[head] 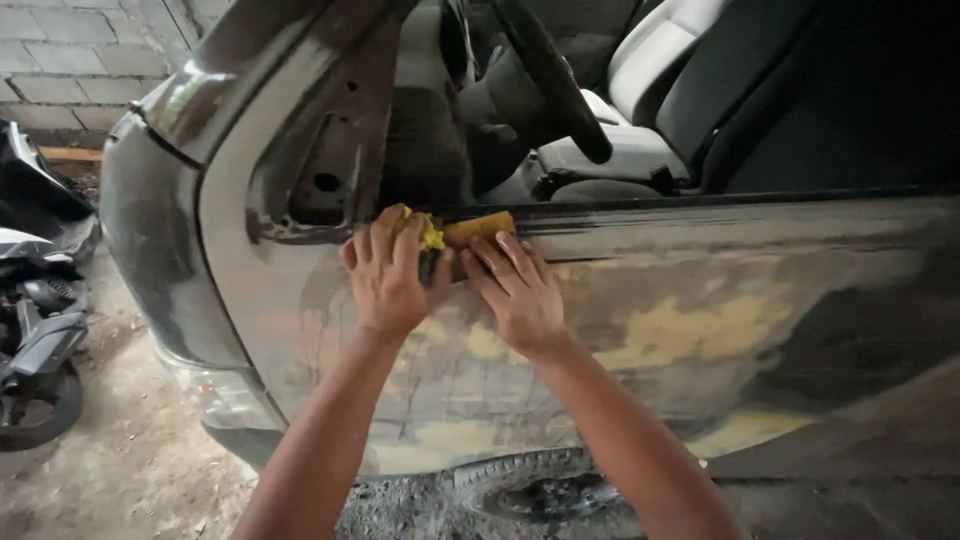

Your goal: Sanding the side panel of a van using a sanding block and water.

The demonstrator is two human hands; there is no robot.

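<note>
Left hand (pixel 385 275) and right hand (pixel 515 290) press a yellow sanding block (pixel 460 232), fingers flat, against the patchy car door (pixel 700 320).

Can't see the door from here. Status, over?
Left hand and right hand both pressing yellow sanding block on car door, just under window edge. Nothing in the way.

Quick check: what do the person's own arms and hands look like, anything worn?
Both forearms are bare to the frame edge, no sleeves visible. The left hand and right hand wear no gloves; no rings, watch or wristbands show. Fingers are uncovered.
</note>
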